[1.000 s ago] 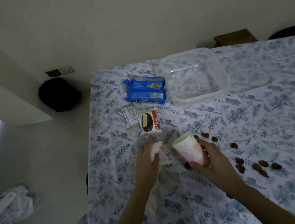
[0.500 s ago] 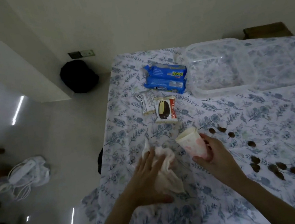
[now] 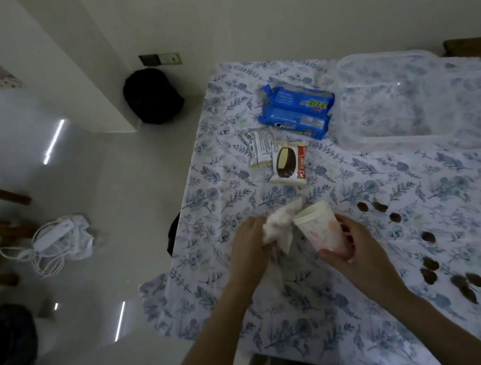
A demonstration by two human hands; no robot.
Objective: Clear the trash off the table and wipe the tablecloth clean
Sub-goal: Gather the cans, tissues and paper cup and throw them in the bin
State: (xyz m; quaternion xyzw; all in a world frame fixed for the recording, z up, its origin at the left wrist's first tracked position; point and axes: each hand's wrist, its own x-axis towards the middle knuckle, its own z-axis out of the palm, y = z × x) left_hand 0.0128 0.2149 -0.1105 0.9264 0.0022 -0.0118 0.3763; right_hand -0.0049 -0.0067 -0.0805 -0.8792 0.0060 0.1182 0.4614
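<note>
I hold the cup (image 3: 321, 228) in the right hand (image 3: 354, 251), fingers wrapped round its lower body, mouth tilted toward the left. The left hand (image 3: 249, 244) is closed on a crumpled tissue (image 3: 279, 226), which sits just left of the cup rim and touches it or nearly so. Both are above the tablecloth (image 3: 378, 333).

Step in hand, as I judge it: stuff the tissue into the cup so both go out as one item.

Procedure:
1. Keep the cup tilted toward the tissue; do not squeeze, as the wall looks thin.
2. Gather the loose tail hanging below the rim before pushing.
3. Press the wad fully past the rim.

Beyond the cup lie two wrappers (image 3: 289, 164) and blue packs (image 3: 297, 112); right of the cup, brown spots (image 3: 427, 237) remain to be wiped.
</note>
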